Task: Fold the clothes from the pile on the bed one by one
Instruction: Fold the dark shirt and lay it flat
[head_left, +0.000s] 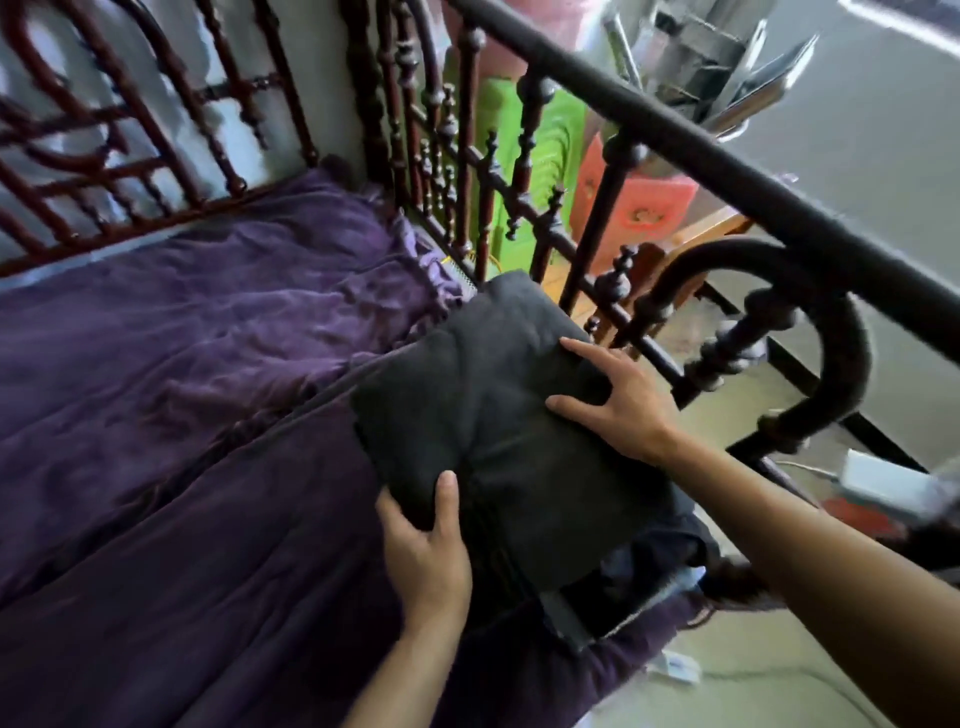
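Dark grey garment (498, 415), folded into a thick rectangle, sits at the right edge of the bed (208, 364). It lies just beside the turned-wood rail (519, 197) and on top of other dark cloth (660, 540).

Left hand (426, 545) grips the near corner, thumb on top, fingers tucked beneath. Right hand (618, 405) lies spread flat on the far-right side, pressing down.

Judgement: fold looks done; the step is seating it on the stack. Keep the flat palm pressing while the left slides out, or the layers may spring open. Square the edges.

No basket or box for clothes visible. Green and red objects (524, 156) beyond the rail; contents unreadable.
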